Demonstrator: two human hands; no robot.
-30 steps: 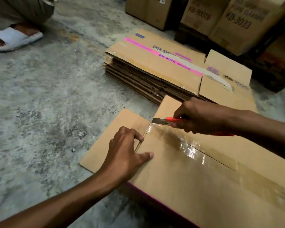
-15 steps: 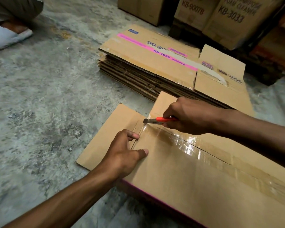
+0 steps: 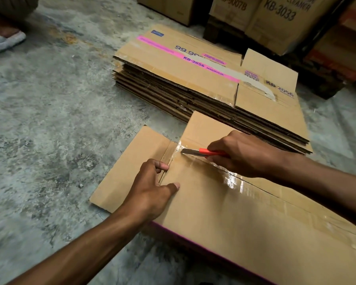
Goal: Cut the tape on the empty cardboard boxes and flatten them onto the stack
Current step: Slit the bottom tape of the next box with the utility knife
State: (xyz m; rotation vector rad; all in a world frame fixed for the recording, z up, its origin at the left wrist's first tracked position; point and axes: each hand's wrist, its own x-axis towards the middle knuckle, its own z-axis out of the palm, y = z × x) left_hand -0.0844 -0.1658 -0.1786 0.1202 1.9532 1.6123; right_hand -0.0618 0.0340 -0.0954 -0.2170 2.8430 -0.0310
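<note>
Cutting is nearing the far end of the seam: the right hand (image 3: 243, 153) is gripping an orange-handled knife (image 3: 201, 152) whose blade is meeting the clear tape (image 3: 232, 178) at the box (image 3: 224, 214) edge, and a dark slit is showing along the seam nearer the camera. The left hand (image 3: 152, 188) is holding the box at the fold, fingers curled at the crease and thumb lying on the panel. That box is lying on the floor (image 3: 49, 120) just beside the stack (image 3: 173, 87) of flattened boxes. Opening, flattening and stacking it are, by my judgement, waiting.
</note>
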